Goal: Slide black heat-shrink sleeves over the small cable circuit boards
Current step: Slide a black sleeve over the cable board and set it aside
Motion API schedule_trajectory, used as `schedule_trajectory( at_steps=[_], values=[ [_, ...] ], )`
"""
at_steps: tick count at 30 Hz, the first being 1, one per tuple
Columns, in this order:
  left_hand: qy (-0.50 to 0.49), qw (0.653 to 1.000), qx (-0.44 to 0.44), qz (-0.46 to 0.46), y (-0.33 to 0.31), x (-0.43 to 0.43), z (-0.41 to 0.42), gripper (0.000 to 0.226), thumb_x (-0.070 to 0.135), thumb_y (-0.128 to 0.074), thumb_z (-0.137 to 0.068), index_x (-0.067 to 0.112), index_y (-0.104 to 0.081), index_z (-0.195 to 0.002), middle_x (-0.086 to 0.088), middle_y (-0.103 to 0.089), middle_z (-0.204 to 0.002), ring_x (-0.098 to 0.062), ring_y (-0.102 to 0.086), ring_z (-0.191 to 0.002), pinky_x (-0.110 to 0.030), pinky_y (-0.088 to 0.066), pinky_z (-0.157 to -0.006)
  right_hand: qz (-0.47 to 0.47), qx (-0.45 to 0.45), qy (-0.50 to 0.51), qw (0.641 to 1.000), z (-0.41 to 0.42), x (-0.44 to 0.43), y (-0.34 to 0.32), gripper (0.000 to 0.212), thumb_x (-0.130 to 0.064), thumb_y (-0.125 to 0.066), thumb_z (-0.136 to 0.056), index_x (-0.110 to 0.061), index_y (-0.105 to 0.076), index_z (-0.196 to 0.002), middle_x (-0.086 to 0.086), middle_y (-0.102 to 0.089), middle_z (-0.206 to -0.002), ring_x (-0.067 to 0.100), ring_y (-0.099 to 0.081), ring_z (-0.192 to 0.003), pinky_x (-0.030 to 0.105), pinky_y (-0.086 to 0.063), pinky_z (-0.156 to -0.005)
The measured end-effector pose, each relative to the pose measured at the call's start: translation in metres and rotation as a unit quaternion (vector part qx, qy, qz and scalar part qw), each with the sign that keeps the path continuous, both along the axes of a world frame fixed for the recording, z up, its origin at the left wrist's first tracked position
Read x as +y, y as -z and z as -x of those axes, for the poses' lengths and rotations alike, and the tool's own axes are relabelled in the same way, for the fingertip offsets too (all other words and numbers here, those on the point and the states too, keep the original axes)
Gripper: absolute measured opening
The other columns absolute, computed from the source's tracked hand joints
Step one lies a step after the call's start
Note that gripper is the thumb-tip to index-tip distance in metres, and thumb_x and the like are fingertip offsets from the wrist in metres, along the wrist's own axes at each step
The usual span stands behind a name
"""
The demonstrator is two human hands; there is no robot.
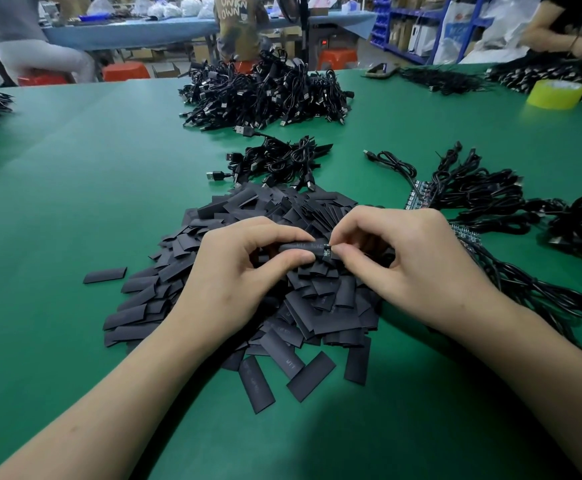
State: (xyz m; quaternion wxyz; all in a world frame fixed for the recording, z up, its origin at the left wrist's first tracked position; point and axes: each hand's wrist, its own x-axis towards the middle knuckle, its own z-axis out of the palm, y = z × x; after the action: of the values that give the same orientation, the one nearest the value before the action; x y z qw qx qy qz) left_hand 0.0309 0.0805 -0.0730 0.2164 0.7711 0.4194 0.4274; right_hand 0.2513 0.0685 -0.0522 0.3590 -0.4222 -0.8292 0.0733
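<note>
Both hands (234, 271) (403, 261) pinch one sleeve (303, 247), its board (327, 252) mostly hidden.

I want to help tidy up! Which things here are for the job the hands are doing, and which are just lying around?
For the job: black heat-shrink sleeve in left hand; small circuit board pinched by right hand; heap of flat black sleeves; bundled black cables.
Lying about: yellow-green tape roll; red plastic stools.
</note>
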Motion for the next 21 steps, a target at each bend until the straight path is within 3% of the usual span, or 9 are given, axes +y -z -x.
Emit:
schedule_trajectory(
  at_steps=[9, 12, 16, 21],
  values=[
    [0.02, 0.999, 0.023, -0.014, 0.0017, 0.0004, -0.0031, 0.014, 0.028, -0.079, -0.086, 0.028, -0.079, -0.1, 0.009, -0.07, -0.086, -0.013, -0.065, -0.084, -0.023, -0.048, -0.073, -0.006, 0.008, -0.013, 1.0, 0.001, 0.0005, 0.0037, 0.01, -0.01, -0.072, -0.088, -0.02, -0.07, -0.089, -0.013, -0.064, -0.072, 0.01, -0.063, -0.068, 0.006, -0.04, -0.059],
    [0.011, 1.0, 0.005, -0.021, 0.0012, 0.0007, -0.0016, 0.013, 0.027, -0.079, -0.087, 0.029, -0.08, -0.1, 0.01, -0.071, -0.086, -0.011, -0.064, -0.081, -0.018, -0.044, -0.07, -0.005, 0.044, -0.007, 0.999, 0.0019, 0.0014, 0.0042, 0.009, -0.014, -0.073, -0.089, -0.022, -0.071, -0.09, -0.013, -0.067, -0.073, 0.009, -0.065, -0.071, 0.014, -0.047, -0.061],
    [-0.01, 0.999, -0.03, -0.021, -0.0006, -0.0003, -0.0014, 0.013, 0.028, -0.078, -0.087, 0.03, -0.079, -0.1, 0.006, -0.072, -0.088, -0.018, -0.064, -0.079, -0.03, -0.049, -0.071, 0.02, 0.089, 0.012, 0.996, -0.0004, 0.0016, 0.0046, 0.006, -0.024, -0.075, -0.089, -0.025, -0.072, -0.094, -0.012, -0.071, -0.077, 0.011, -0.068, -0.073, 0.028, -0.053, -0.067],
    [-0.047, 0.997, -0.031, -0.047, -0.0014, -0.0022, -0.003, 0.021, 0.03, -0.081, -0.084, 0.029, -0.079, -0.106, 0.008, -0.073, -0.089, -0.014, -0.064, -0.079, -0.024, -0.049, -0.072, 0.017, 0.082, 0.031, 0.996, 0.0018, 0.0016, 0.0058, 0.005, -0.021, -0.076, -0.087, -0.025, -0.074, -0.089, -0.013, -0.071, -0.074, 0.008, -0.067, -0.071, 0.026, -0.052, -0.066]
  ],
)
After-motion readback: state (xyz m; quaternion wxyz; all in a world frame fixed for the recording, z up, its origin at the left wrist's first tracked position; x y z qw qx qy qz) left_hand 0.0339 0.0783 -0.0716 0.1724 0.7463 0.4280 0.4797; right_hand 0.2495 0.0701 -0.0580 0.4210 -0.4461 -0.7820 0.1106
